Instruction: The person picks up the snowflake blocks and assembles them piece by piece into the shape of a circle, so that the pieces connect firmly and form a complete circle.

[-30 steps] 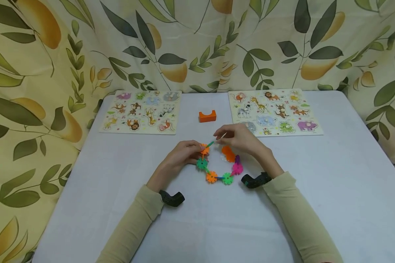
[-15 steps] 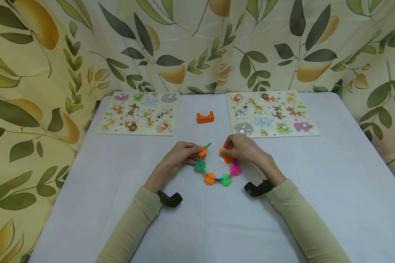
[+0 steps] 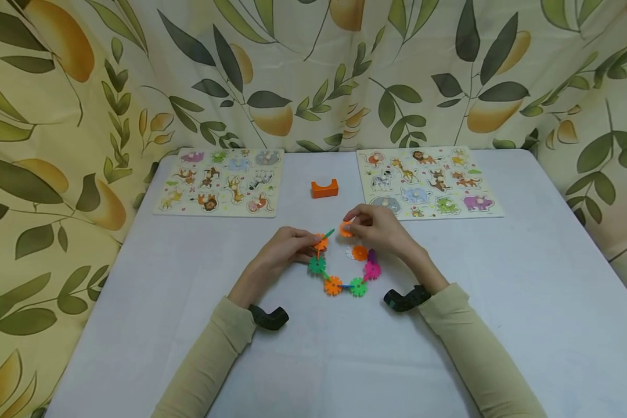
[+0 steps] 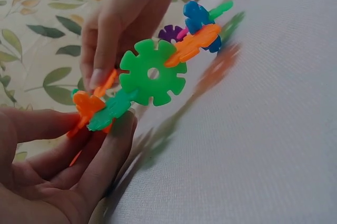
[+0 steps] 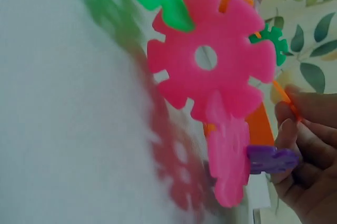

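A curved chain of interlocking notched plastic discs hangs between the hands and the table, with a green disc (image 4: pixel 152 72) and a pink disc (image 5: pixel 210 55) among them. At the chain's left end, my left hand (image 3: pixel 291 246) pinches an orange disc (image 3: pixel 321 241); a dark green disc (image 3: pixel 330 234) slots into it, seen edge-on. My right hand (image 3: pixel 380 226) pinches a separate orange disc (image 3: pixel 346 229) between thumb and fingers, a short gap from that end. A purple disc (image 5: pixel 271 159) ends the chain's other side, below the right hand.
Inside the ring lie a loose orange disc (image 3: pixel 359 253) and a white disc (image 3: pixel 349 252). Behind stands an orange arch block (image 3: pixel 324 188), between a left animal puzzle board (image 3: pixel 222 183) and a right animal puzzle board (image 3: pixel 425 183). A leaf-patterned curtain (image 3: pixel 313 69) backs the table.
The right hand dipped from near the chain's left end to the loose discs, then rose again with an orange disc between its fingers. The left hand keeps its hold on the chain.
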A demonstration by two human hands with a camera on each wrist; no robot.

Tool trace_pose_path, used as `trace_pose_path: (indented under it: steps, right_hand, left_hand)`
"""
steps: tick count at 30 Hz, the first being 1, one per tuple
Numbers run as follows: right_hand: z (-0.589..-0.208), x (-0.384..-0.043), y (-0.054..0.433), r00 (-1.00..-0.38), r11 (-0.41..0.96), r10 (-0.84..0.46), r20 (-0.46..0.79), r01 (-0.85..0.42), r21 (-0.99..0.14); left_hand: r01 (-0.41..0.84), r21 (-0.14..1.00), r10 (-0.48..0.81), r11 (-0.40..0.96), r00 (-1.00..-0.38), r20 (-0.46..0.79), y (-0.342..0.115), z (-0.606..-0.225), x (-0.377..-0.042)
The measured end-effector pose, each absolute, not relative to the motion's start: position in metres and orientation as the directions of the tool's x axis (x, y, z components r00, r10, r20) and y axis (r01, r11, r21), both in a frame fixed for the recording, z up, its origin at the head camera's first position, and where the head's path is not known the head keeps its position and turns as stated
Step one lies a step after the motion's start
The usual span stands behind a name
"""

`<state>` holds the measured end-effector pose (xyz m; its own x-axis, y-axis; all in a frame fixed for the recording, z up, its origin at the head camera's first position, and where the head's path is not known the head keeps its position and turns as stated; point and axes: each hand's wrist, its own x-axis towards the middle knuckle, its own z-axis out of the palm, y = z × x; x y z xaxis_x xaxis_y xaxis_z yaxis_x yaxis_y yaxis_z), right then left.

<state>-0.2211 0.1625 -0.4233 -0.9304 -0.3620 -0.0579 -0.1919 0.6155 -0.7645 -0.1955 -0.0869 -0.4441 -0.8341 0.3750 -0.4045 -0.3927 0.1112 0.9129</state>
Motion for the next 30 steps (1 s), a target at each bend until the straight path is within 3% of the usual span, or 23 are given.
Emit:
trace_pose_path:
  steps: [21, 30]
  right_hand:
    - [-0.43, -0.222, 0.152, -0.951, 0.496, -0.308, 0.025, -0.183, -0.849]
    - [-0.432, -0.221, 0.146, -0.953, 0.486, -0.303, -0.027, -0.13, -0.864]
  left_hand:
    - [-0.397, 0.914, 0.364, 0.086, -0.841, -0.4, -0.088, -0.444, -0.194]
    - [-0.393, 0.916, 0.326, 0.08, -0.858, -0.396, -0.083, -0.444, -0.194]
